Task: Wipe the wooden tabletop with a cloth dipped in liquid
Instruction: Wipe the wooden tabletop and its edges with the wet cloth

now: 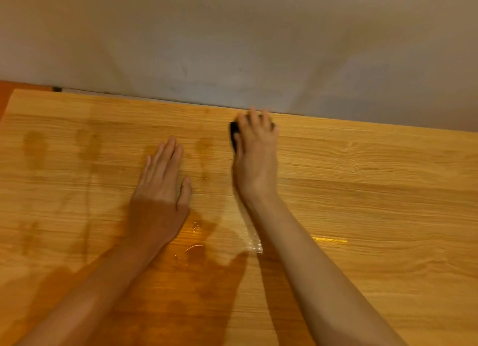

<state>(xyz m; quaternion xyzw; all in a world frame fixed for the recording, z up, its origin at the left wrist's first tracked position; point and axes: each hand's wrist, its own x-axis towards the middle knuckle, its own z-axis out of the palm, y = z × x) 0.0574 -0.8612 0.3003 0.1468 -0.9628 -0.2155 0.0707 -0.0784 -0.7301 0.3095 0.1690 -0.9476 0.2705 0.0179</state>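
Observation:
The wooden tabletop [362,190] fills the lower view, with darker wet patches at the left and a shiny wet streak between my forearms. My right hand [256,154] lies stretched out on top of a dark cloth [234,135] near the table's far edge; its fingers press down on the cloth, and most of the cloth is hidden under the palm. My left hand [160,183] rests flat on the wood, fingers straight and together, a short way left of the right hand. It holds nothing.
A grey wall [232,48] rises directly behind the table's far edge. The table's left edge shows at the far left, with an orange-brown floor strip [5,95] beyond it. A yellow glint [328,240] marks the wood right of my right forearm.

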